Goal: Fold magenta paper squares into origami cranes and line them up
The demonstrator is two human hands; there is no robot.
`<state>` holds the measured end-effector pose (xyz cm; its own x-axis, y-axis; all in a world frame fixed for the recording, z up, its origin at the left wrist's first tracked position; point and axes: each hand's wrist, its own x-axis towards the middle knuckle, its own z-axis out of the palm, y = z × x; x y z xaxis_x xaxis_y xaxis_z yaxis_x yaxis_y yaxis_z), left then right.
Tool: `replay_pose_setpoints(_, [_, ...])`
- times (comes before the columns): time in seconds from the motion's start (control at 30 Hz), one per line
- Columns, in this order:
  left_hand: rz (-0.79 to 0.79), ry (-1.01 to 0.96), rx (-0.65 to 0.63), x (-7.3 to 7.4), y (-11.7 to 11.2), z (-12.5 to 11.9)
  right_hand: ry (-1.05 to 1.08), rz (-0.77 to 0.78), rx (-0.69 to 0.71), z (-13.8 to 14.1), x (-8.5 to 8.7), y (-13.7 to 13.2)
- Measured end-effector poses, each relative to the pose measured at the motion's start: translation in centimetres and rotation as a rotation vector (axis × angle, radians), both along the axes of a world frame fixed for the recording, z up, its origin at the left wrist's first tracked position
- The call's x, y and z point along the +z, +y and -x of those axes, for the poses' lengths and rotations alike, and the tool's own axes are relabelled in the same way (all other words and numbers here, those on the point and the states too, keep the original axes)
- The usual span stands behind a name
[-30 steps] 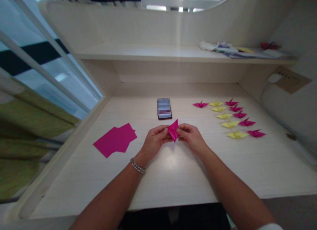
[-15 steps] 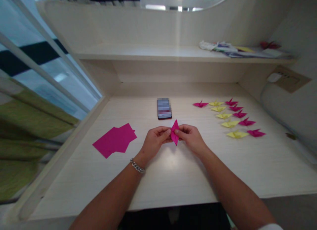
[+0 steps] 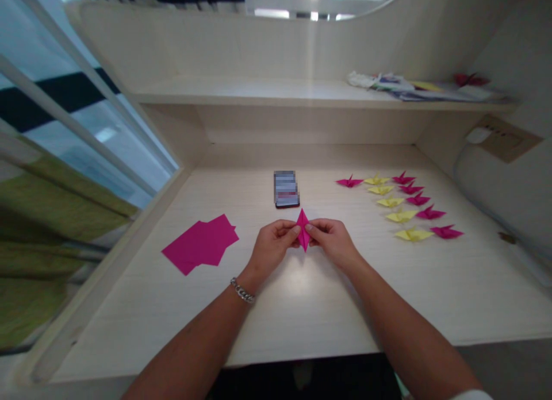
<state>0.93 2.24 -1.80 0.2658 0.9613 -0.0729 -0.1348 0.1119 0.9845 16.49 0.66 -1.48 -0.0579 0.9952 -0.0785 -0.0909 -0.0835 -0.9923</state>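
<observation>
A folded piece of pink origami paper, shaped like a narrow diamond, is held upright above the desk's middle. My left hand pinches its left edge, thumb on the near face and fingers partly hidden behind. On the opposite edge, my right hand grips it the same way, thumb pressed near the centre. Loose pink paper sheets lie overlapping to the left. Over on the right sit several pink paper cranes and several yellow folded paper cranes, set out in slanting rows.
A smartphone lies just beyond my hands on the pale desk. Papers and a crumpled wrapper rest on the shelf. A white plug with a cable is at the right wall; bed-like rails border the left.
The folded pink paper has shifted slightly left and now looks flatter and more symmetrical, facing me. Both hands keep their pinch on it; the other things stay put.
</observation>
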Motion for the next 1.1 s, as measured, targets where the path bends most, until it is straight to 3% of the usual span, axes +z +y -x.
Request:
replay_pose_setpoints(0.77, [0.05, 0.081, -0.013, -0.42, 0.32, 0.3, -0.253, -0.078, 0.016, 0.24, -0.21, -0.15])
replay_pose_setpoints(1.1, [0.011, 0.128, -0.162, -0.04, -0.14, 0.29, -0.183, -0.128, -0.027, -0.44, 0.09, 0.03])
